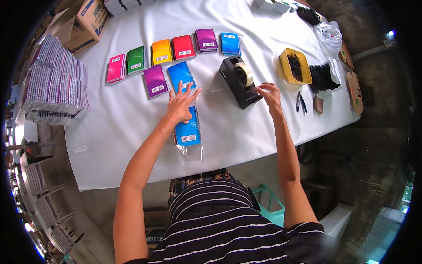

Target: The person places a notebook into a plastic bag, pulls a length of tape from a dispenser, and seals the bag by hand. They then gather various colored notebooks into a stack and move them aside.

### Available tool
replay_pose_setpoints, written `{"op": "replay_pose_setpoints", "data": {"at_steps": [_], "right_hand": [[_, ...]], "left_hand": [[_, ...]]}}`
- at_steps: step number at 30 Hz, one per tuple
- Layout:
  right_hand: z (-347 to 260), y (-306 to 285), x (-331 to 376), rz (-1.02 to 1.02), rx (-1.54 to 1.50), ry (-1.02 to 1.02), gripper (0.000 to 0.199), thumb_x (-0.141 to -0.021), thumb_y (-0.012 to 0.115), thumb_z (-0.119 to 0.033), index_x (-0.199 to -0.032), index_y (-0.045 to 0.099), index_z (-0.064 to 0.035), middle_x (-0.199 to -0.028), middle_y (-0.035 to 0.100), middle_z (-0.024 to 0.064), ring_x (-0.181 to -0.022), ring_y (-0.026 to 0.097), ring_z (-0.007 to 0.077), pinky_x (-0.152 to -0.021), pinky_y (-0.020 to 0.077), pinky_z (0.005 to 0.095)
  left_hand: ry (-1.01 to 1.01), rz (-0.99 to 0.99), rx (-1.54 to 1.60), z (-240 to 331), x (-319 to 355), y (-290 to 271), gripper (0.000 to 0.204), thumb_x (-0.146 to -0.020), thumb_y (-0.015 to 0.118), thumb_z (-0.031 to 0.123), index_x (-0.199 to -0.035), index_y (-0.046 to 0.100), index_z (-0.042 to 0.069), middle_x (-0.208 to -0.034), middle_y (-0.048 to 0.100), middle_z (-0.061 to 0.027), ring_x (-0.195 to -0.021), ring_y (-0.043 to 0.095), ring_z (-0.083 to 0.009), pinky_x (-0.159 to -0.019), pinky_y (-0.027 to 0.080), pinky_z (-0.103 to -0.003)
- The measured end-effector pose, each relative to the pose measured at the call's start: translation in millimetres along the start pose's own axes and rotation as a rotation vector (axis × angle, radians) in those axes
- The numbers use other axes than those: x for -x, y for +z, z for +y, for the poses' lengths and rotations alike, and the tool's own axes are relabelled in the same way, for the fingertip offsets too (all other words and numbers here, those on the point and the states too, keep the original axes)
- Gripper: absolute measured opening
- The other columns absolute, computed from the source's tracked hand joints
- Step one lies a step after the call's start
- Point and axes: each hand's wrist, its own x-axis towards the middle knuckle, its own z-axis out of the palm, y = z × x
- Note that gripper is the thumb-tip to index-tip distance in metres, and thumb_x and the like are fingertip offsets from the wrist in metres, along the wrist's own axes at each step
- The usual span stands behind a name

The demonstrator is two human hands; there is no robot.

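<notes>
White cloth covers the long surface (132, 114), which stands on a bare concrete floor with stacks of packed notebooks (55, 83) and a cardboard box (88, 20) off its far left corner.

Seen from the head camera, the black tape dispenser (239, 81) with its roll of clear tape serves as the landmark near the middle of the surface. The right hand (269, 94) is just right of the dispenser, at its near end, fingers pinched narrow at the cutter; whether a strip of tape sits between them cannot be told. The left hand (181, 104) lies left of the dispenser, fingers spread wide and flat, pressing on the top of a blue spiral notebook in a clear sleeve (188, 130), which lies nearer the person than the dispenser. Just beyond that hand, a second blue notebook (180, 75) and a purple notebook (155, 81) lie side by side. Farther back, left of the dispenser, runs a row of coloured notebooks (173, 48): pink, green, orange, red, purple and blue. Right of the dispenser stands a yellow tray (295, 66) holding dark pieces, with a black heap (323, 77) beside it, and a pair of pliers (300, 102) lies nearer the edge. A clear plastic bag (329, 35) sits beyond the tray.
</notes>
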Motion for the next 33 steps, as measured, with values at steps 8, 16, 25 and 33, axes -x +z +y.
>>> {"op": "replay_pose_setpoints", "data": {"at_steps": [8,16,25,33], "right_hand": [[-13,-10,-1,-0.442,-0.377,0.559,0.023,-0.084,0.070,-0.026,-0.092,0.068,-0.0036,-0.106,0.063,0.0076,-0.109,0.055,0.0193,-0.093,0.0434,0.0487],[50,7,58,-0.161,-0.525,0.216,0.014,-0.082,0.072,-0.016,-0.077,0.070,-0.0027,-0.134,0.047,0.0135,-0.127,0.042,0.0240,-0.102,0.0375,0.0444],[-96,71,54,-0.715,0.160,0.002,0.030,-0.081,0.074,-0.030,-0.075,0.071,-0.0011,-0.066,0.066,0.0090,-0.057,0.054,0.0115,-0.053,0.0402,0.0315],[-128,190,87,-0.899,0.414,0.045,0.028,-0.071,0.076,-0.033,-0.067,0.072,-0.0058,-0.064,0.068,0.0066,-0.062,0.065,0.0177,-0.059,0.0488,0.0328]], "left_hand": [[-0.043,0.014,0.016,-12,6,1,0.124,-0.044,0.085,0.007,-0.150,0.027,0.035,-0.159,0.015,-0.0034,-0.147,0.002,-0.0355,-0.113,0.015,-0.064],[0.025,-0.008,0.070,-29,-2,6,0.135,-0.036,0.091,0.013,-0.150,0.023,0.036,-0.160,0.013,-0.0014,-0.146,0.000,-0.0375,-0.109,0.016,-0.070],[0.085,-0.024,0.158,-44,-10,17,0.139,-0.035,0.092,0.018,-0.151,0.019,0.035,-0.160,0.013,-0.0056,-0.145,-0.001,-0.0419,-0.107,0.016,-0.072],[0.124,-0.007,0.206,-50,-18,27,0.125,-0.045,0.081,0.015,-0.152,0.019,0.033,-0.160,0.012,-0.0076,-0.146,0.001,-0.0411,-0.107,0.017,-0.071]]}}
